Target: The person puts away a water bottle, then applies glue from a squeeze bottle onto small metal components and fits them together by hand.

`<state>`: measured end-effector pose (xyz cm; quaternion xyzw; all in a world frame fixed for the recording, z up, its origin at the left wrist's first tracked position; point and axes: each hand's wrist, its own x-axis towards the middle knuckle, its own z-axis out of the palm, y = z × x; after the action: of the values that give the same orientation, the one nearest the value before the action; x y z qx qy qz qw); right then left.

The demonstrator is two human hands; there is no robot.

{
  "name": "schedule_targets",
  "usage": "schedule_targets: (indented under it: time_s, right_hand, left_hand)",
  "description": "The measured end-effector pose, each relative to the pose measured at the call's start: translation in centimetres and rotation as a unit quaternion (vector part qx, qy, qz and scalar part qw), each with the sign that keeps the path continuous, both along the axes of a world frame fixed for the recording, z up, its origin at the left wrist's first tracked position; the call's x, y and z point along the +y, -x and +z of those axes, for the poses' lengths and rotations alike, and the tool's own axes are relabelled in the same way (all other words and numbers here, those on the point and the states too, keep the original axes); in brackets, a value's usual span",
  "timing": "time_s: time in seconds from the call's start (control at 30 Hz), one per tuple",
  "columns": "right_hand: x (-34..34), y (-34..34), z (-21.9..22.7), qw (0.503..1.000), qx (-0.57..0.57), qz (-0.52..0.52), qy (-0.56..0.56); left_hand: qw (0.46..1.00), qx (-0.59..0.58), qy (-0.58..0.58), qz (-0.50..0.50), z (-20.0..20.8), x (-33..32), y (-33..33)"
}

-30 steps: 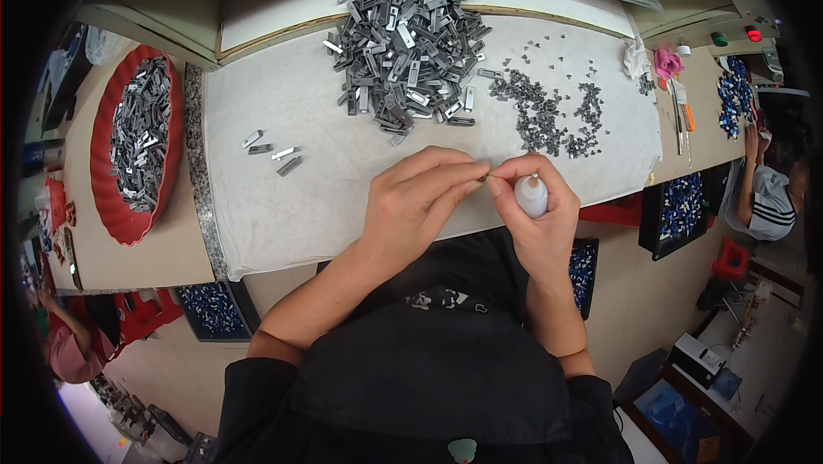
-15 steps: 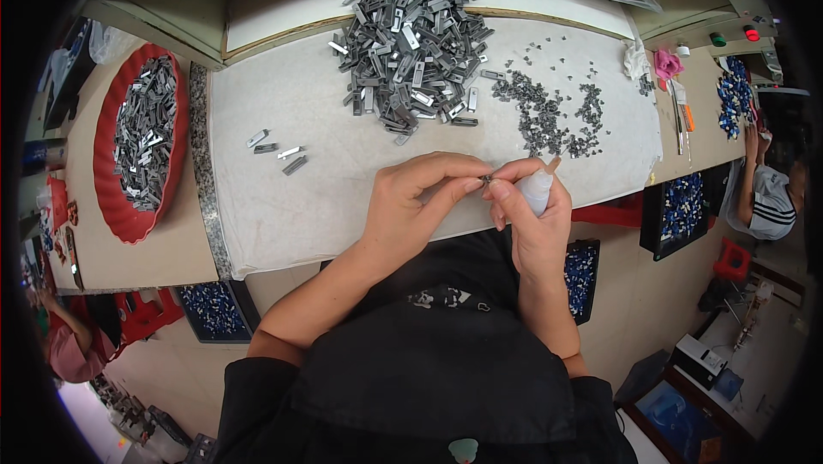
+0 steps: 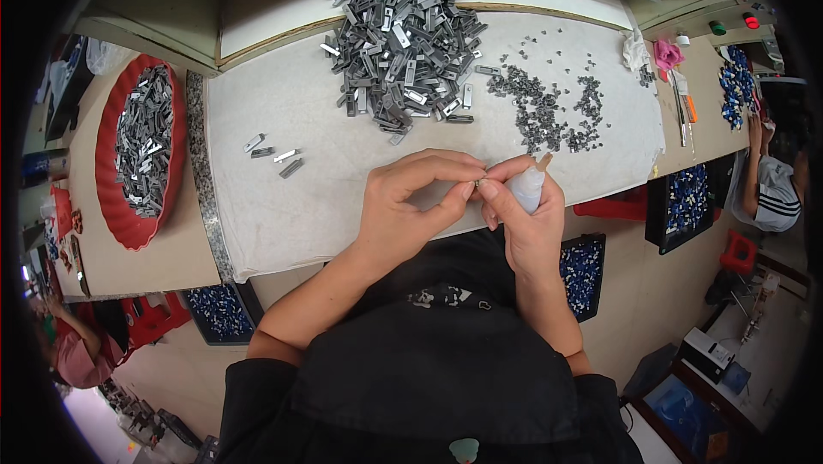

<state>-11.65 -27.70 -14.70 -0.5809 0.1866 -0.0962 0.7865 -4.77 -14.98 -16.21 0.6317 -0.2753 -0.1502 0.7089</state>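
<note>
Near the front edge of the white cloth-covered table, my left hand (image 3: pixel 411 198) and my right hand (image 3: pixel 530 228) meet, thumbs and forefingers pinched together. A tiny metal piece (image 3: pixel 477 182), too small to make out fully, sits between their fingertips. Tucked in my right hand is a small translucent squeeze bottle (image 3: pixel 525 191) with a brownish tip pointing away from me. Ahead of my hands rises a heap of grey slotted metal pieces (image 3: pixel 407 44). Small dark metal parts (image 3: pixel 540 104) lie scattered to its right, and several slotted pieces (image 3: pixel 285 155) lie apart on the left.
A red scalloped tray (image 3: pixel 111 172) full of metal pieces stands at the left. Tweezer-like tools (image 3: pixel 683 117) and a pink cloth (image 3: pixel 668 54) lie on the right. Dark trays of blue and white parts (image 3: pixel 686 202) are at the table's sides. Other people (image 3: pixel 776 198) work nearby.
My joined hands have shifted very slightly left, with the bottle still in my right hand. The whole view has tilted a little. The heaps look unchanged.
</note>
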Motion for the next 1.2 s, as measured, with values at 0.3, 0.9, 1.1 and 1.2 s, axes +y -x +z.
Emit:
schedule_targets:
  time_s: [0.3, 0.9, 1.1, 1.2]
  right_hand:
    - [0.2, -0.1, -0.4, 1.0, 0.0, -0.001, -0.018]
    - [-0.4, 0.4, -0.1, 1.0, -0.014, -0.017, 0.006]
    - [-0.3, 0.3, 0.4, 0.989, -0.008, -0.04, 0.143]
    - [-0.3, 0.1, 0.6, 0.988, -0.009, -0.04, 0.15]
  left_hand:
    - [0.999, 0.033, 0.007, -0.011, -0.5, 0.1, 0.0]
    - [0.977, 0.209, 0.042, -0.013, 0.2, -0.2, 0.1]
    - [0.998, -0.039, -0.039, 0.031, 0.3, -0.3, 0.2]
    - [0.991, -0.101, -0.058, 0.066, 0.3, -0.6, 0.4]
